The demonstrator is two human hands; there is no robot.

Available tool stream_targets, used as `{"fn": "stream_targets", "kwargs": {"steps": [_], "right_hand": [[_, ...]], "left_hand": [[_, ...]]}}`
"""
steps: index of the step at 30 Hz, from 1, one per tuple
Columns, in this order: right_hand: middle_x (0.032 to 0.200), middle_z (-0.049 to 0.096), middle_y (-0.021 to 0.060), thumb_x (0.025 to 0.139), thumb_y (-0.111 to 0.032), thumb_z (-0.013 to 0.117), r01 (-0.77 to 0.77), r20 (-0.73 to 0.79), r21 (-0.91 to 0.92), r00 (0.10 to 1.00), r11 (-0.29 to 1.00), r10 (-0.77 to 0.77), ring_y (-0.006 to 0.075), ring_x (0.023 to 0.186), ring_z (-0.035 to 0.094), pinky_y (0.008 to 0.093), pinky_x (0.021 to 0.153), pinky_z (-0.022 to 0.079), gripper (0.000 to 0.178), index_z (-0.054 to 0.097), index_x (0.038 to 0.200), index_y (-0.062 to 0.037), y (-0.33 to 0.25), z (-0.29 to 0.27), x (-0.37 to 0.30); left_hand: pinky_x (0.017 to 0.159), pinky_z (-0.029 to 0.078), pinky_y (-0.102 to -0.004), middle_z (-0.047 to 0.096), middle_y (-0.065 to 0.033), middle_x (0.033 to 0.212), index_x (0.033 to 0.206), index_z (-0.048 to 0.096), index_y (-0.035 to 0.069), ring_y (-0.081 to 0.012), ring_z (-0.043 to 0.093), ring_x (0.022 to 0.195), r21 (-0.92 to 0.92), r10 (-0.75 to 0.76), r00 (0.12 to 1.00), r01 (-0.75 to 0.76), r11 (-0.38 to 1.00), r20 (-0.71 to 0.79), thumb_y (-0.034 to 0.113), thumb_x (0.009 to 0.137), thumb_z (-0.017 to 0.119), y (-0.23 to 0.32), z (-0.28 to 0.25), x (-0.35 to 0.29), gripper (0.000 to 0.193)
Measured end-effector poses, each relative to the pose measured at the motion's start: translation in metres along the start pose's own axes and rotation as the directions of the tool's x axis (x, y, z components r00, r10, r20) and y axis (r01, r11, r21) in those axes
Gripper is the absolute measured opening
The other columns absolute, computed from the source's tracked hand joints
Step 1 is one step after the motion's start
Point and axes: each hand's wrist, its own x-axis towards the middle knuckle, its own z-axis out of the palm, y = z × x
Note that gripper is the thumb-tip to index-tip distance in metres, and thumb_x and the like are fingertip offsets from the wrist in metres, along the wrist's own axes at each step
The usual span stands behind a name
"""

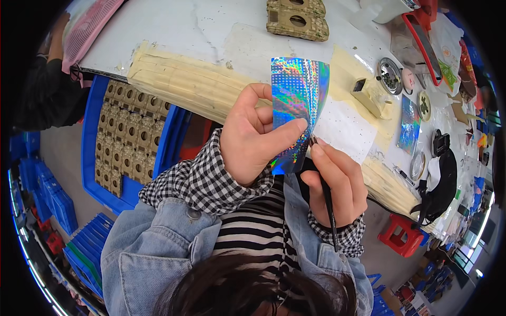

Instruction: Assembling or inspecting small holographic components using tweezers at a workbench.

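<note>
My left hand point(247, 137) grips a shiny holographic sheet point(296, 87) covered in rows of small squares, its thumb pressed on the front. The sheet is bent and stands over the table's front edge. In my right hand point(341, 181) is a pair of slim black tweezers point(328, 197), pinched near the tip with the back end pointing down toward my sleeve. The tweezer tip meets the sheet's right edge just beside my left thumb. Whether anything tiny is between the tips, I cannot tell.
Camouflage-patterned cases point(298, 21) with round holes lie at the far side. A blue crate point(89, 174) of similar pieces stands at left. A taped block point(373, 97), round metal dish point(390, 76), second holographic sheet point(408, 124) and black bag point(445, 184) are at right.
</note>
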Motion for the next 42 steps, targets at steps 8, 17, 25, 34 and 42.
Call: {"fn": "stream_targets", "kwargs": {"steps": [8,17,25,34,42], "right_hand": [[0.105,0.064,0.0193,0.074,-0.009,0.075,0.014,0.035,0.003,0.999,1.000,-0.014,0.0275,0.090,0.066,0.0329,0.078,0.055,0.038,0.063,0.108,0.0030,0.000,-0.003,0.001],[0.106,0.064,0.0201,0.074,-0.009,0.075,0.021,0.053,-0.010,0.998,1.000,-0.020,0.0278,0.091,0.066,0.0339,0.079,0.055,0.036,0.064,0.106,0.0038,0.001,-0.001,0.000],[0.105,0.064,0.0200,0.075,-0.010,0.074,0.039,0.043,-0.007,0.998,0.999,-0.039,0.0282,0.092,0.066,0.0345,0.079,0.055,0.034,0.065,0.105,0.0039,0.003,0.000,-0.001],[0.107,0.064,0.0195,0.075,-0.010,0.074,0.025,0.055,0.026,0.998,0.999,-0.026,0.0281,0.092,0.066,0.0343,0.079,0.055,0.035,0.065,0.106,0.0029,0.004,-0.003,-0.001],[0.100,0.065,0.0166,0.075,-0.007,0.073,-0.068,-0.015,-0.051,0.998,0.996,0.067,0.0293,0.089,0.066,0.0377,0.081,0.055,0.028,0.066,0.101,0.0002,0.017,-0.007,-0.004]], "left_hand": [[0.075,0.054,-0.0274,0.064,-0.0152,0.096,0.114,0.036,-0.002,-0.0148,0.064,0.086,-0.030,-0.010,1.000,0.010,1.000,0.000,-0.001,0.083,0.063,0.000,-0.001,-0.001,0.041],[0.074,0.054,-0.0267,0.064,-0.0155,0.096,0.114,0.034,-0.003,-0.0146,0.064,0.085,0.022,0.013,1.000,-0.013,1.000,-0.014,-0.001,0.084,0.063,0.001,0.000,-0.001,0.042],[0.074,0.054,-0.0260,0.064,-0.0155,0.096,0.114,0.034,-0.004,-0.0143,0.064,0.085,0.030,0.010,1.000,-0.009,1.000,-0.015,-0.001,0.083,0.063,0.001,0.000,-0.002,0.042],[0.075,0.054,-0.0264,0.064,-0.0158,0.096,0.115,0.034,-0.004,-0.0148,0.064,0.086,0.022,0.008,1.000,-0.008,1.000,-0.004,-0.001,0.083,0.063,0.000,-0.002,-0.001,0.043],[0.076,0.055,-0.0298,0.064,-0.0171,0.100,0.116,0.035,-0.005,-0.0179,0.065,0.087,-0.023,0.124,0.987,-0.127,0.992,-0.107,-0.004,0.084,0.062,0.006,-0.009,0.008,0.042]]}}
